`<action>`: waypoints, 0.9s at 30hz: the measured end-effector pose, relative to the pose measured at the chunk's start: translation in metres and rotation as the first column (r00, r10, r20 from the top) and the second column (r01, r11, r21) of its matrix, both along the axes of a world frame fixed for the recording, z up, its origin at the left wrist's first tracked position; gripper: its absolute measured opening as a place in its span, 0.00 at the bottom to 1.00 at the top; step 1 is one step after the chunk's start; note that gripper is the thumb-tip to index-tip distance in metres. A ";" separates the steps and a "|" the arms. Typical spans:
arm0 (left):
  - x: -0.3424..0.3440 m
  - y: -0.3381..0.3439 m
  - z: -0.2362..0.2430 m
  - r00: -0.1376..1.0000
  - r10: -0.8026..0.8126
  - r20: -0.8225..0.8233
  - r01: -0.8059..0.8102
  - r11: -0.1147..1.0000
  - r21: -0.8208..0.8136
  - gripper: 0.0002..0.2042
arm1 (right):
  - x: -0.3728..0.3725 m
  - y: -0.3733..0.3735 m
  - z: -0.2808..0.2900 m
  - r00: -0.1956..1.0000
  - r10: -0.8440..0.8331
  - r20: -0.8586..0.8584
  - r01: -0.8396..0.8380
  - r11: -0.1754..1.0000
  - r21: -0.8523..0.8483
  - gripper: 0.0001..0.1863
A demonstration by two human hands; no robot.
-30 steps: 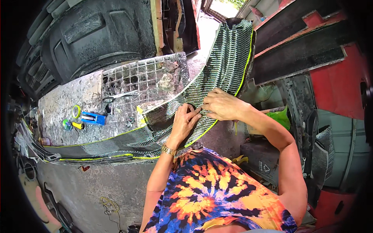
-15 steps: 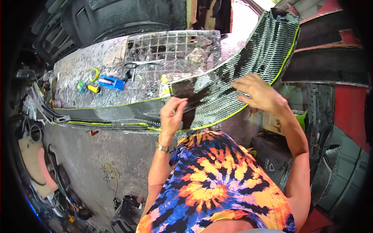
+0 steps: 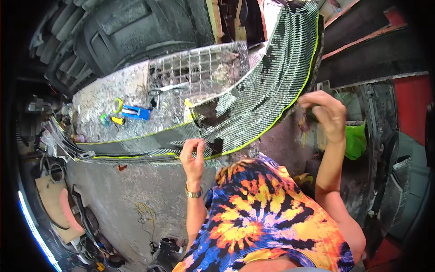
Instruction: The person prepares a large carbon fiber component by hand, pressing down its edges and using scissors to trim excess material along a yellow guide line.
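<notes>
A long curved mould (image 3: 316, 68) is lined with black and silver woven fibre cloth (image 3: 267, 97), and yellow-green tape runs along its edges. My left hand (image 3: 192, 159) is at the mould's near edge, thumb and fingers pinched over the cloth beside a seam. What lies between those fingertips is too small to make out. Just off the right outer edge of the mould, my right hand (image 3: 328, 113) is raised with its fingers curled in; anything in them is hidden. A patch of yellow tape (image 3: 187, 103) sits at the cloth's inner corner.
On the worktable (image 3: 97, 97) lie scissors (image 3: 168, 87), a blue tape dispenser (image 3: 137, 112), a yellow-green tape roll (image 3: 118, 105) and a small yellow piece (image 3: 118, 120). A bright green bag (image 3: 356, 141) is at the right. Dark moulded panels (image 3: 108, 41) stand behind the table.
My right hand has lifted off the cloth and moved right, past the mould's edge, its fingers curling. My left hand stays pinched, now nearer the front edge. The view has shifted slightly.
</notes>
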State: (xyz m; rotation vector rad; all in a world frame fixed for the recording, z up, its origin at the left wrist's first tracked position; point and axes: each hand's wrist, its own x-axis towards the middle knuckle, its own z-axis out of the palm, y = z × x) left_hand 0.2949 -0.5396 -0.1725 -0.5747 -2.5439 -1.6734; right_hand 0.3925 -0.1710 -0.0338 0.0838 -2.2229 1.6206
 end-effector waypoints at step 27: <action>0.157 0.028 0.012 0.918 0.069 0.390 -0.073 0.997 -0.003 0.08 | -0.031 0.057 -0.129 0.985 -0.100 0.138 0.170 0.606 -0.777 0.27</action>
